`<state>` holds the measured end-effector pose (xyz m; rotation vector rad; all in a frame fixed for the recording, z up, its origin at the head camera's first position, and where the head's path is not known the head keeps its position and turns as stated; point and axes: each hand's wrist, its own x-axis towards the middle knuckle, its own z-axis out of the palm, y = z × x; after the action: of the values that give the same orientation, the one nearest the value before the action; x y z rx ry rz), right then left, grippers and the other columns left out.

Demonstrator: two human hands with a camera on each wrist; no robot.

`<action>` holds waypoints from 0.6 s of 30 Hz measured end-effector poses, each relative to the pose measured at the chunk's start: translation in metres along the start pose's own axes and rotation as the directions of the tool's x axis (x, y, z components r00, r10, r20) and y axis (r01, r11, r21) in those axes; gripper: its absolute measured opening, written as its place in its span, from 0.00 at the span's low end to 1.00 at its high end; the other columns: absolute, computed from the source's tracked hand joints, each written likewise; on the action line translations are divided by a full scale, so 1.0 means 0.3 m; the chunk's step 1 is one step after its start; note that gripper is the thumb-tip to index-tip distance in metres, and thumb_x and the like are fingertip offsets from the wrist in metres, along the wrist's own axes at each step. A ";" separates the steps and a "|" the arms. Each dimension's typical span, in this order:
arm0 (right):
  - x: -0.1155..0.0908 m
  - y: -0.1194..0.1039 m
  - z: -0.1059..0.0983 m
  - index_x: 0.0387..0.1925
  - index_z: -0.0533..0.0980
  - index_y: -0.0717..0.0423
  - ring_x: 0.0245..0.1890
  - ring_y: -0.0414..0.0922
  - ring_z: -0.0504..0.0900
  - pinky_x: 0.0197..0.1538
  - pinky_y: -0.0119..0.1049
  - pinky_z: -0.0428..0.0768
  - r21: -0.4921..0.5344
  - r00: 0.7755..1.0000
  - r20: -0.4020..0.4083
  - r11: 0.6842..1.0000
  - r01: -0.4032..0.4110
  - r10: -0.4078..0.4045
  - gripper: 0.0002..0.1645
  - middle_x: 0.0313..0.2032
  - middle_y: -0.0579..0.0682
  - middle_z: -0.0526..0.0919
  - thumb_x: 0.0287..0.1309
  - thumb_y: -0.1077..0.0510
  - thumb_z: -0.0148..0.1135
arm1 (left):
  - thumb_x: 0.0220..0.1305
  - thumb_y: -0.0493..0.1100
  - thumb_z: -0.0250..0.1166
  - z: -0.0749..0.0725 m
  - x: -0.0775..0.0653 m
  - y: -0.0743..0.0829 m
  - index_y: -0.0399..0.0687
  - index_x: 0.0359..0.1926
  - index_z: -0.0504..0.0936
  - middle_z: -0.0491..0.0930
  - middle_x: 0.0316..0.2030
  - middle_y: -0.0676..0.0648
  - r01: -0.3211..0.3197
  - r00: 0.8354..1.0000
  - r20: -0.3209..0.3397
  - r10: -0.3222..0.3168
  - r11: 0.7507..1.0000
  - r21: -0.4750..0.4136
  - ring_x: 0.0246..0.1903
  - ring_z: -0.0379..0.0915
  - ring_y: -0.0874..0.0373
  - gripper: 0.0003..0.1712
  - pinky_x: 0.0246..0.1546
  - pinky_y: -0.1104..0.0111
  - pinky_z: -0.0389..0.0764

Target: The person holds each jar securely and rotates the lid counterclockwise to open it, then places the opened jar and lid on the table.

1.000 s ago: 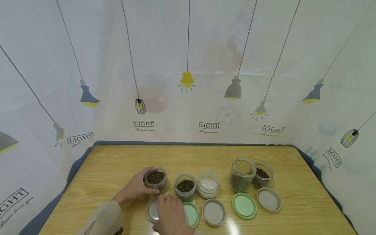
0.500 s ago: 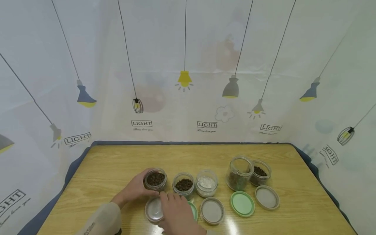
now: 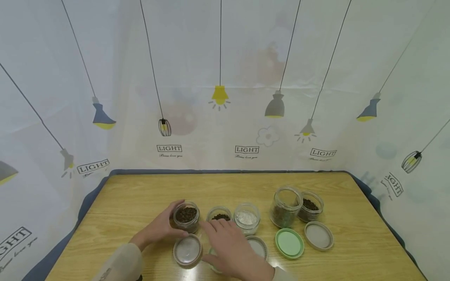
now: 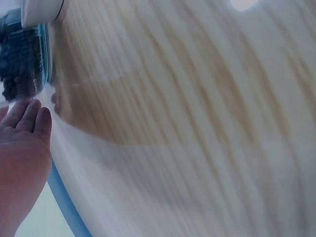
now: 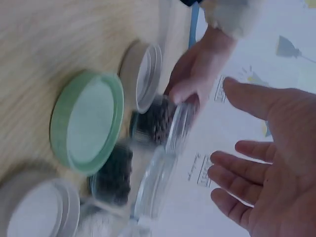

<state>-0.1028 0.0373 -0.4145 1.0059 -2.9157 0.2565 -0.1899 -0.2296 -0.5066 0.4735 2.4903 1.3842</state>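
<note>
At the left, my left hand (image 3: pixel 159 228) holds a small glass jar (image 3: pixel 187 225) of dark brown grains, thumb in front and fingers round its far left side. Just in front of that jar lies a grey lid (image 3: pixel 187 251). My right hand (image 3: pixel 233 249) hovers with fingers extended and nothing in its grasp. In the head view it overlaps the second jar (image 3: pixel 210 215) of dark grains and hides most of a green lid (image 3: pixel 215 269). The right wrist view shows this green lid (image 5: pixel 89 126) whole, apart from the spread fingers.
A jar of white crystals (image 3: pixel 246 222) stands beside the second jar. Farther right are a taller jar (image 3: pixel 286 212) and another low jar (image 3: pixel 309 214) of dark grains. In front of them lie a green lid (image 3: pixel 289 244) and a grey lid (image 3: pixel 319 236); another grey lid (image 3: pixel 260 246) is partly covered.
My right hand has moved right, off the leftmost grey lid, which is now fully visible, and over the green lid and second jar. The left hand stays at its jar.
</note>
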 end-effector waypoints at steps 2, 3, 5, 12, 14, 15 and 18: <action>-0.013 0.038 -0.018 0.66 0.63 0.47 0.60 0.44 0.73 0.60 0.44 0.74 0.038 1.000 -0.012 0.999 0.013 -0.012 0.43 0.60 0.44 0.74 0.55 0.36 0.67 | 0.43 0.53 0.79 -0.016 -0.014 -0.006 0.46 0.75 0.51 0.59 0.72 0.38 0.005 1.000 -0.001 -0.005 1.000 0.026 0.68 0.59 0.37 0.64 0.69 0.39 0.57; -0.020 0.057 -0.027 0.66 0.64 0.48 0.61 0.45 0.73 0.61 0.46 0.73 0.063 1.000 -0.022 0.998 0.014 -0.012 0.42 0.61 0.44 0.74 0.55 0.37 0.67 | 0.45 0.53 0.78 -0.025 -0.024 -0.007 0.46 0.75 0.51 0.59 0.72 0.38 0.002 1.000 -0.002 -0.002 0.999 0.039 0.68 0.58 0.36 0.62 0.68 0.39 0.58; -0.038 0.098 -0.040 0.65 0.65 0.48 0.61 0.46 0.73 0.62 0.48 0.72 0.099 0.998 -0.062 0.995 0.010 -0.004 0.41 0.61 0.45 0.74 0.55 0.38 0.68 | 0.48 0.54 0.76 -0.045 -0.047 -0.009 0.47 0.75 0.53 0.58 0.72 0.38 0.009 1.000 -0.011 -0.009 0.998 0.065 0.68 0.58 0.35 0.59 0.68 0.40 0.60; -0.125 0.249 -0.086 0.65 0.68 0.49 0.63 0.49 0.72 0.64 0.52 0.70 0.097 0.979 -0.198 0.995 -0.019 0.038 0.41 0.62 0.49 0.74 0.52 0.41 0.71 | 0.60 0.56 0.67 -0.122 -0.159 -0.010 0.49 0.73 0.58 0.62 0.71 0.39 0.032 0.996 -0.084 -0.017 0.982 0.187 0.66 0.60 0.30 0.45 0.60 0.36 0.67; -0.154 0.290 -0.094 0.66 0.67 0.49 0.63 0.50 0.72 0.64 0.54 0.70 0.077 0.972 -0.228 0.996 -0.042 0.058 0.43 0.63 0.50 0.73 0.51 0.41 0.71 | 0.63 0.56 0.65 -0.142 -0.181 -0.011 0.49 0.73 0.59 0.63 0.70 0.38 0.038 0.992 -0.123 -0.010 0.974 0.225 0.65 0.61 0.31 0.42 0.59 0.35 0.66; -0.170 0.312 -0.097 0.66 0.66 0.49 0.63 0.51 0.72 0.64 0.55 0.70 0.065 0.967 -0.244 0.996 -0.055 0.069 0.44 0.64 0.51 0.72 0.51 0.41 0.71 | 0.64 0.57 0.64 -0.150 -0.190 -0.012 0.49 0.72 0.60 0.63 0.70 0.38 0.044 0.990 -0.141 -0.010 0.969 0.243 0.66 0.61 0.31 0.41 0.59 0.35 0.66; -0.220 0.380 -0.110 0.69 0.63 0.49 0.64 0.54 0.70 0.62 0.59 0.69 0.051 0.957 -0.266 0.993 -0.106 0.116 0.47 0.67 0.53 0.69 0.51 0.41 0.71 | 0.66 0.59 0.61 -0.169 -0.203 -0.016 0.49 0.72 0.60 0.63 0.70 0.37 0.057 0.984 -0.181 0.001 0.946 0.319 0.67 0.60 0.33 0.40 0.61 0.34 0.63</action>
<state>-0.1213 0.1716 -0.4046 0.7441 -2.7305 0.4165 -0.1538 -0.2954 -0.4809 0.3880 2.8765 1.0489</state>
